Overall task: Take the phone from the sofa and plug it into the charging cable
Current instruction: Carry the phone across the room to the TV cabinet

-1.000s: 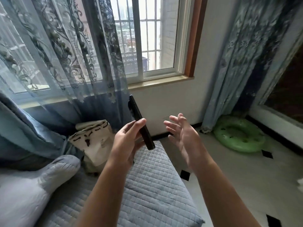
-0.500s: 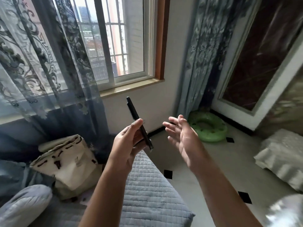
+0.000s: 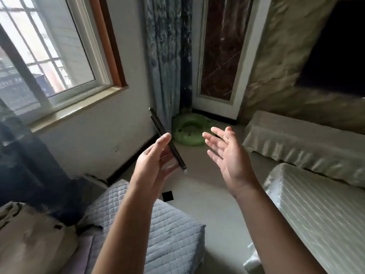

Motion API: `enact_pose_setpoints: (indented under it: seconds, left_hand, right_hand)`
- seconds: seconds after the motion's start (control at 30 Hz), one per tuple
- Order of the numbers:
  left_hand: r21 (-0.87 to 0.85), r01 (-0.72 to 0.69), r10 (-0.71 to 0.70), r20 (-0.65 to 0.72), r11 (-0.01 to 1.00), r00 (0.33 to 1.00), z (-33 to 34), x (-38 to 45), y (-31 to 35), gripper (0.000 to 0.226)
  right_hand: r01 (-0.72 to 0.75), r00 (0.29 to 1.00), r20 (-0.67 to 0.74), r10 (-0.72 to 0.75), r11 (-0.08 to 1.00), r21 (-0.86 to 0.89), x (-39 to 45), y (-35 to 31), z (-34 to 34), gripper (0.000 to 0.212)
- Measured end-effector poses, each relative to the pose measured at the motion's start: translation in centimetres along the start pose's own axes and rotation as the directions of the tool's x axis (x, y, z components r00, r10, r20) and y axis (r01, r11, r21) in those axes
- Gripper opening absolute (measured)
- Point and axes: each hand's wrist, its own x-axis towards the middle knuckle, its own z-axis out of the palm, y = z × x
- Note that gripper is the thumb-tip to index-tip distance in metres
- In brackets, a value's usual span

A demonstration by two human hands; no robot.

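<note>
My left hand (image 3: 153,165) grips a thin black phone (image 3: 158,126), held edge-on and tilted, its top end pointing up toward the curtain. The phone is in the air above the floor, past the end of the grey quilted sofa (image 3: 173,230). My right hand (image 3: 229,155) is raised a little to the right of the phone, palm turned inward and fingers spread, holding nothing. No charging cable shows in this view.
A green inflatable ring (image 3: 187,132) lies on the floor in the corner beneath a blue curtain (image 3: 167,56). Cloth-covered furniture (image 3: 308,143) and a white striped cushion (image 3: 320,218) stand at the right. A beige bag (image 3: 33,236) rests on the sofa at the left.
The view has swung to the right, from the window toward the room's corner and the covered furniture. Both hands kept their pose, the left still holding the phone.
</note>
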Motion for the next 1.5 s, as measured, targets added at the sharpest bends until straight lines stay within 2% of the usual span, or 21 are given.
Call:
enact_pose_setpoints:
  seconds: [0.23, 0.4, 0.5, 0.7, 0.97, 1.1, 1.3, 1.5]
  left_hand:
    - [0.057, 0.048, -0.052, 0.071, 0.997, 0.996, 9.9, 2.5, -1.8, 0.030]
    - [0.031, 0.150, -0.152, 0.108, 0.988, 0.982, 17.6, 5.1, -5.2, 0.039]
    - [0.028, 0.189, -0.190, 0.080, 0.982, 0.978, 21.5, 6.4, -7.8, 0.041]
    - [0.061, 0.220, -0.221, 0.023, 0.974, 0.975, 26.3, 9.0, -11.1, 0.064]
    - [0.056, 0.228, -0.231, 0.065, 0.972, 0.971, 29.4, 15.5, -13.2, 0.055]
    - [0.036, 0.236, -0.238, 0.129, 0.971, 0.963, 30.4, 20.1, -14.5, 0.040]
    - [0.043, 0.240, -0.244, 0.170, 0.970, 0.955, 31.0, 29.5, -14.2, 0.048]
    - [0.026, 0.233, -0.232, 0.224, 0.972, 0.946, 31.8, 37.3, -12.9, 0.041]
  right_hand:
    - [0.014, 0.999, -0.052, -0.010, 0.996, 0.085, 1.8, -3.8, -8.5, 0.040]
    - [0.023, 0.995, -0.098, -0.012, 0.994, 0.108, 3.8, -6.1, -16.1, 0.038]
    - [0.007, 0.994, -0.111, 0.008, 0.991, 0.133, 5.4, -6.7, -20.3, 0.039]
    - [-0.011, 0.990, -0.137, 0.040, 0.978, 0.208, 8.2, -7.4, -26.1, 0.042]
    - [0.006, 0.977, -0.209, 0.036, 0.980, 0.197, 13.0, -8.6, -29.8, 0.045]
    - [0.009, 0.965, -0.259, 0.033, 0.987, 0.159, 16.8, -9.0, -30.7, 0.046]
    - [0.037, 0.948, -0.318, -0.009, 0.996, 0.082, 24.6, -10.0, -30.1, 0.045]
    - [0.054, 0.932, -0.360, -0.044, 0.998, 0.017, 31.7, -10.7, -29.1, 0.043]
